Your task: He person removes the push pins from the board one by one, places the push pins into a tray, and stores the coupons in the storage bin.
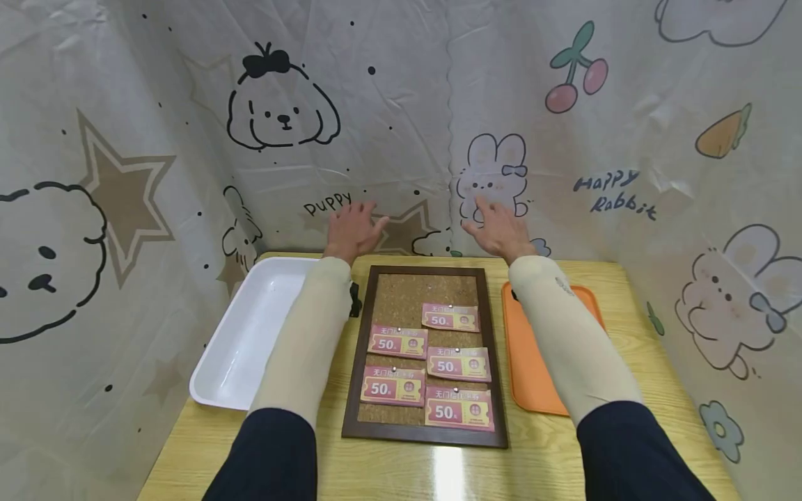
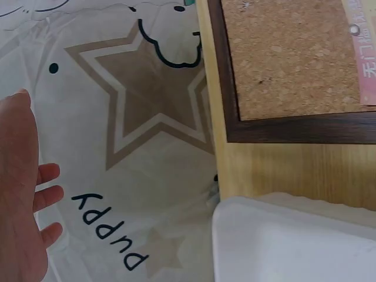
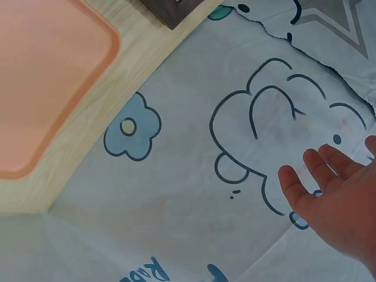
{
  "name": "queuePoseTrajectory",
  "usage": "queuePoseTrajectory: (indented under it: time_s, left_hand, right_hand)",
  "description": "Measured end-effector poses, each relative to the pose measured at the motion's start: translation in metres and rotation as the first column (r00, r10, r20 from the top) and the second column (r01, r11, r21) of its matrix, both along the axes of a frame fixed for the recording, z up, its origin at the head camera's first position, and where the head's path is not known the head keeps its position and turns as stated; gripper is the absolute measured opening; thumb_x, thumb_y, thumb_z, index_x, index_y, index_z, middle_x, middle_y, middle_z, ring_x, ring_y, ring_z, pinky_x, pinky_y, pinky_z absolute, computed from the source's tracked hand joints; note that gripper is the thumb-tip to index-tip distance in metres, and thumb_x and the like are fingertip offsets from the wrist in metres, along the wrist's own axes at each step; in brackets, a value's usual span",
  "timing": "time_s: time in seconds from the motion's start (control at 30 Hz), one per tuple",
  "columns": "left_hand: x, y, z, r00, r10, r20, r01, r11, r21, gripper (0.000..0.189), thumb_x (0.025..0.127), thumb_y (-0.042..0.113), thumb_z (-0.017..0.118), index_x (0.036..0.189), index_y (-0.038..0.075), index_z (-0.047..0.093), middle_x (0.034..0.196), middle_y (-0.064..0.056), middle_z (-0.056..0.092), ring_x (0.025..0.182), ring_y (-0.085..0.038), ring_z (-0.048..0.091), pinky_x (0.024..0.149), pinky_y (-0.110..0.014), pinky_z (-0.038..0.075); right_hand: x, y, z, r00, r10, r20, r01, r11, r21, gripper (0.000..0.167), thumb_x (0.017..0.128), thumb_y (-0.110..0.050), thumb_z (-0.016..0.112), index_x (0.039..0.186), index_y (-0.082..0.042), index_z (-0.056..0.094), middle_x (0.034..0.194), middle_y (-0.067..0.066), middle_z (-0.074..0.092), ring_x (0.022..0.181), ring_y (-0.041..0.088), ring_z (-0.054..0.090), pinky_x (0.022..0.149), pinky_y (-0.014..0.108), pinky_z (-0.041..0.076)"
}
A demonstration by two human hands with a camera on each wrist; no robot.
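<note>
My left hand (image 1: pixel 354 229) reaches past the table's far edge with fingers spread and nothing in it. Likewise my right hand (image 1: pixel 499 229) is held out, its fingers apart and without an object. Between the forearms lies a cork board (image 1: pixel 396 293) in a dark wooden frame. Several pink and yellow paper coupons marked 50 are pinned on it, one (image 1: pixel 451 318) at upper right and another (image 1: pixel 459 409) at lower right. In the left wrist view the board's corner (image 2: pixel 270 82) shows. Part of the right hand (image 3: pixel 335 200) appears in the right wrist view.
A white tray (image 1: pixel 216 369) lies at the left of the wooden table (image 1: pixel 401 480), partly behind the left forearm. An orange tray (image 1: pixel 523 376) sits at the right, partly covered by the right forearm. Printed cloth (image 1: pixel 401 104) with cartoon drawings surrounds the table's back and sides.
</note>
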State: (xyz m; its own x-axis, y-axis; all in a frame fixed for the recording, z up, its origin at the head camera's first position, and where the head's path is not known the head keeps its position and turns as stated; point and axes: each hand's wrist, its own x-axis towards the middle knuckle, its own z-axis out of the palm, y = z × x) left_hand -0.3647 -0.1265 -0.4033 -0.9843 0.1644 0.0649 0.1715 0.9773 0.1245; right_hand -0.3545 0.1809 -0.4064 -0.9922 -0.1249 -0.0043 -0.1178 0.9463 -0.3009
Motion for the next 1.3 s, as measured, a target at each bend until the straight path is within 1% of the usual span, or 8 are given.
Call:
queuePoseTrajectory:
  time_s: [0.2,0.27,0.5,0.67,0.8,0.93,1.1,1.3]
  left_hand:
    - [0.004,0.001,-0.011,1.0,0.0,0.006,0.0,1.0,0.01,0.066,0.099,0.062,0.022,0.15,0.021,0.031,0.154,-0.011,0.036,0.143,-0.034,0.03,0.113,-0.06,0.022]
    - [0.003,0.001,-0.015,1.0,-0.002,0.01,0.002,1.0,0.006,0.066,0.099,0.062,0.023,0.15,0.021,0.031,0.154,-0.011,0.036,0.142,-0.034,0.03,0.113,-0.061,0.021]
    - [0.003,0.001,-0.027,0.999,-0.016,0.029,0.014,0.999,0.046,0.065,0.099,0.062,0.022,0.15,0.023,0.032,0.153,-0.01,0.037,0.141,-0.033,0.032,0.11,-0.059,0.027]
    - [0.008,0.001,-0.037,0.998,-0.015,0.063,0.011,0.997,0.073,0.066,0.099,0.061,0.022,0.151,0.021,0.029,0.154,-0.01,0.036,0.142,-0.032,0.031,0.112,-0.058,0.025]
    - [0.013,0.0,-0.044,0.997,-0.019,0.079,0.013,0.996,0.086,0.067,0.099,0.061,0.022,0.152,0.021,0.029,0.155,-0.01,0.034,0.143,-0.032,0.03,0.113,-0.058,0.024]
    - [0.014,0.0,-0.048,0.996,-0.024,0.081,0.016,0.996,0.091,0.066,0.099,0.061,0.021,0.152,0.021,0.028,0.155,-0.01,0.034,0.143,-0.032,0.03,0.112,-0.059,0.025]
    - [0.011,0.001,-0.053,0.994,-0.026,0.103,0.017,0.997,0.079,0.066,0.099,0.062,0.021,0.152,0.023,0.027,0.155,-0.01,0.034,0.143,-0.031,0.03,0.112,-0.059,0.025]
    - [0.012,0.002,-0.057,0.993,-0.026,0.119,0.017,0.997,0.081,0.067,0.099,0.062,0.021,0.152,0.022,0.029,0.154,-0.01,0.035,0.142,-0.031,0.031,0.111,-0.059,0.025]
  right_hand:
    - [0.0,0.0,-0.007,1.0,0.002,0.022,-0.002,1.0,-0.01,0.074,0.097,-0.059,0.038,0.157,-0.025,0.01,0.157,0.021,0.025,0.139,0.045,0.031,0.107,0.064,0.03]
    - [0.0,0.001,-0.009,0.999,0.006,0.032,-0.006,1.0,-0.021,0.073,0.097,-0.057,0.039,0.157,-0.026,0.009,0.157,0.021,0.024,0.14,0.046,0.029,0.108,0.065,0.029]
    - [0.004,0.003,-0.015,0.998,0.027,0.052,-0.025,0.998,-0.05,0.073,0.097,-0.059,0.036,0.156,-0.031,0.003,0.159,0.02,0.02,0.142,0.046,0.025,0.111,0.065,0.024]
    - [0.006,0.003,-0.02,0.997,0.031,0.071,-0.028,0.999,-0.045,0.073,0.096,-0.064,0.031,0.156,-0.033,0.003,0.16,0.02,0.02,0.143,0.046,0.024,0.111,0.065,0.023]
    - [0.005,0.004,-0.025,0.997,0.025,0.074,-0.023,0.999,-0.04,0.075,0.095,-0.066,0.031,0.156,-0.03,0.006,0.158,0.02,0.023,0.141,0.045,0.028,0.109,0.065,0.027]
    - [0.004,0.005,-0.028,0.997,0.024,0.071,-0.022,0.999,-0.032,0.076,0.095,-0.066,0.032,0.157,-0.029,0.007,0.157,0.021,0.025,0.14,0.045,0.03,0.108,0.064,0.029]
    - [0.005,0.005,-0.03,0.997,0.026,0.071,-0.024,0.999,-0.035,0.076,0.095,-0.066,0.032,0.157,-0.029,0.007,0.157,0.021,0.024,0.141,0.044,0.029,0.109,0.063,0.029]
    - [0.007,0.005,-0.034,0.996,0.039,0.083,-0.036,0.999,-0.037,0.076,0.095,-0.067,0.03,0.156,-0.032,0.004,0.158,0.02,0.024,0.141,0.044,0.028,0.109,0.062,0.028]
